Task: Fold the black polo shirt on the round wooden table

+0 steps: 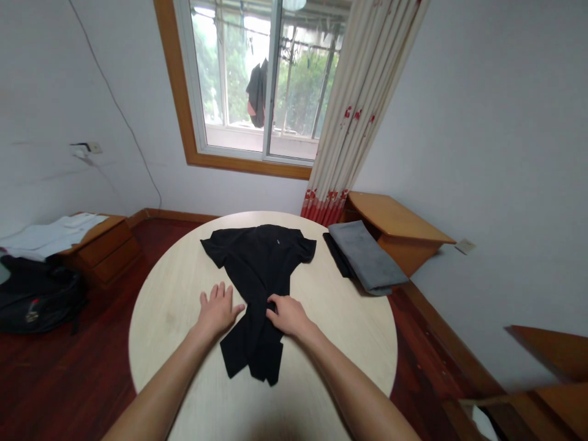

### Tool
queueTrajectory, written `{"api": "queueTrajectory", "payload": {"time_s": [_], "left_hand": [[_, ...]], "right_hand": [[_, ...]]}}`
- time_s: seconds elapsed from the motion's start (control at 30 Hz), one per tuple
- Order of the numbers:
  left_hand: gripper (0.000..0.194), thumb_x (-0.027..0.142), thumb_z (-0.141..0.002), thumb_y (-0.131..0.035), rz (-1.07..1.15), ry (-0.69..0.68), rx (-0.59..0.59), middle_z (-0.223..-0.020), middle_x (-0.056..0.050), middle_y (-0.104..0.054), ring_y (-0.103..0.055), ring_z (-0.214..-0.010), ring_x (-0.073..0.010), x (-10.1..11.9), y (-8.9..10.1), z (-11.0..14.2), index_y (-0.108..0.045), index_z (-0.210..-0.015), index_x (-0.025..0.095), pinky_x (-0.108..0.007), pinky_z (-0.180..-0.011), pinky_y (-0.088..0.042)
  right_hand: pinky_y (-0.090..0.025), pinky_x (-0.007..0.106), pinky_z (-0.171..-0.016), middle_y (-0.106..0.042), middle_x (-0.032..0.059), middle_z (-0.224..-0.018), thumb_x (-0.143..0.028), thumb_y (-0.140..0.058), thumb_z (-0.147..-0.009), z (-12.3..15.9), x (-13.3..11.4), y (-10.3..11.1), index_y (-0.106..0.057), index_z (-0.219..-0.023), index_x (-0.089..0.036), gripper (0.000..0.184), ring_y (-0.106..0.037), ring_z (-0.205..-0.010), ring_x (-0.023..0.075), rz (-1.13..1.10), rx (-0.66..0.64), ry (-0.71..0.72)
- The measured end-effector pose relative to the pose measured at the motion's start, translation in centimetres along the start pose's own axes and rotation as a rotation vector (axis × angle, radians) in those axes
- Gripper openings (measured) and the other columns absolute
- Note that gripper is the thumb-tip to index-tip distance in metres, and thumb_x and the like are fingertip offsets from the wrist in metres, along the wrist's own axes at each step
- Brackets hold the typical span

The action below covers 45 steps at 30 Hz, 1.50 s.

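Note:
A black short-sleeved shirt [261, 260] lies on the round, pale table [169, 300]. Its sleeves spread out at the far end, and a small white logo shows on the chest. Toward me the cloth narrows and bunches, then fans out again at the hem. My right hand [290, 315] has its thumb and fingers closed on the gathered part from the right. Flat on the tabletop to the left is my left hand [215, 311], fingers spread and holding nothing, its thumb beside the shirt's edge.
Folded grey cloth [367, 257] lies over black cloth [337, 254] at the table's right edge. Behind it is a wooden cabinet [397, 217] by the curtain [353, 116]. On the left stand a low wooden cabinet [108, 251] with papers and a black bag [41, 300].

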<state>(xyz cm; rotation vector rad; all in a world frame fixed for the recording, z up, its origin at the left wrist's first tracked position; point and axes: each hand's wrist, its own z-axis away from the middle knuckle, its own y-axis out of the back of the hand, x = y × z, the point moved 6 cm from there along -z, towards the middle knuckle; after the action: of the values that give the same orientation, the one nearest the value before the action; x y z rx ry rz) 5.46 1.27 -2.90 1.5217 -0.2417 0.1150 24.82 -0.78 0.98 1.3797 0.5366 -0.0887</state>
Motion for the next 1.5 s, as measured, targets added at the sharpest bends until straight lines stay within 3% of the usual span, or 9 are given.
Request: {"api": "queueTrajectory", "payload": {"time_s": [0.13,0.23,0.5,0.77,0.9,1.03,1.13,1.33,1.5], "left_hand": [[0.060,0.037,-0.093,-0.046,0.139,-0.116,-0.144,-0.164,-0.021,-0.022,-0.015,-0.153,-0.0397,1.9,-1.5,1.8,-0.046,-0.149,0.015,-0.069,-0.116,-0.009],[0.049,0.033,-0.093,-0.043,0.463,-0.207,-0.147,-0.159,-0.012,-0.040,-0.024,-0.151,-0.0364,4.3,-2.0,2.7,-0.057,-0.140,0.025,-0.068,-0.118,-0.006],[0.047,0.052,-0.079,-0.069,1.634,0.004,-0.244,-0.098,-0.010,-0.075,-0.070,-0.097,-0.0264,6.1,-2.1,3.6,-0.067,-0.109,0.017,-0.038,-0.085,-0.055],[0.050,0.060,-0.083,-0.063,1.757,0.054,-0.395,-0.094,-0.011,-0.076,-0.070,-0.096,-0.0278,6.0,-1.2,6.3,-0.072,-0.100,0.013,-0.037,-0.085,-0.055],[0.056,0.065,-0.086,-0.052,1.776,0.228,-0.361,-0.087,-0.012,-0.076,-0.071,-0.089,-0.0307,3.5,-1.9,6.9,-0.073,-0.096,0.014,-0.043,-0.080,-0.059],[0.064,0.067,-0.092,-0.034,1.715,0.457,-0.231,-0.083,-0.012,-0.077,-0.073,-0.089,-0.0313,-1.3,-2.4,7.5,-0.074,-0.096,0.017,-0.045,-0.084,-0.060],[0.081,0.073,-0.093,-0.021,1.796,0.411,-0.268,-0.096,-0.014,-0.078,-0.073,-0.100,-0.0326,-2.8,-1.0,8.4,-0.071,-0.116,0.014,-0.046,-0.092,-0.058],[0.047,0.040,-0.082,-0.075,1.760,0.378,-0.290,-0.102,-0.018,-0.077,-0.074,-0.098,-0.0319,-2.7,2.2,10.8,-0.069,-0.117,0.009,-0.039,-0.089,-0.060],[0.030,0.034,-0.074,-0.083,1.488,0.353,-0.178,-0.089,-0.016,-0.078,-0.076,-0.086,-0.0287,-4.9,2.7,11.2,-0.075,-0.088,0.009,-0.033,-0.080,-0.062]], "right_hand": [[-0.045,0.030,-0.069,-0.074,0.0076,-0.086,-0.022,-0.062,-0.081,1.3,-1.6,-1.0,-0.070,-0.095,-0.020,0.016,-0.068,-0.082,0.0248,-0.070,-0.032,0.052],[-0.047,0.029,-0.072,-0.074,0.0045,-0.089,-0.018,-0.067,-0.075,1.6,-1.8,-1.7,-0.070,-0.092,-0.021,0.018,-0.068,-0.086,0.0237,-0.305,0.005,0.131],[-0.044,0.022,-0.052,-0.055,-0.0044,-0.069,-0.024,-0.063,-0.073,1.6,1.8,-3.9,-0.057,-0.084,-0.021,0.012,-0.054,-0.056,0.0116,-0.993,0.132,-0.002],[-0.038,0.023,-0.059,-0.057,-0.0034,-0.077,-0.023,-0.072,-0.075,4.8,1.2,-2.7,-0.059,-0.114,-0.020,0.041,-0.052,-0.062,0.0112,-0.574,0.140,-0.010],[-0.036,0.026,-0.061,-0.060,-0.0024,-0.071,-0.021,-0.066,-0.082,6.5,-0.2,-2.2,-0.066,-0.107,-0.020,0.026,-0.052,-0.064,0.0133,-0.349,0.120,0.051],[-0.038,0.026,-0.060,-0.060,-0.0009,-0.069,-0.023,-0.061,-0.083,6.7,1.2,-2.4,-0.070,-0.089,-0.019,0.013,-0.051,-0.063,0.0131,-0.598,0.122,0.034],[-0.042,0.026,-0.057,-0.058,-0.0015,-0.067,-0.036,-0.066,-0.077,6.7,3.8,-2.5,-0.069,-0.087,-0.018,0.021,-0.052,-0.060,0.0134,-0.924,0.135,-0.035],[-0.036,0.023,-0.048,-0.060,-0.0021,-0.064,-0.041,-0.076,-0.063,8.3,9.9,0.8,-0.070,-0.084,-0.018,0.031,-0.048,-0.051,0.0105,-1.127,0.278,-0.206],[-0.038,0.025,-0.053,-0.066,0.0019,-0.068,-0.030,-0.070,-0.056,10.6,16.2,3.9,-0.072,-0.075,-0.017,0.024,-0.054,-0.059,0.0137,-1.033,0.423,-0.347]]}}
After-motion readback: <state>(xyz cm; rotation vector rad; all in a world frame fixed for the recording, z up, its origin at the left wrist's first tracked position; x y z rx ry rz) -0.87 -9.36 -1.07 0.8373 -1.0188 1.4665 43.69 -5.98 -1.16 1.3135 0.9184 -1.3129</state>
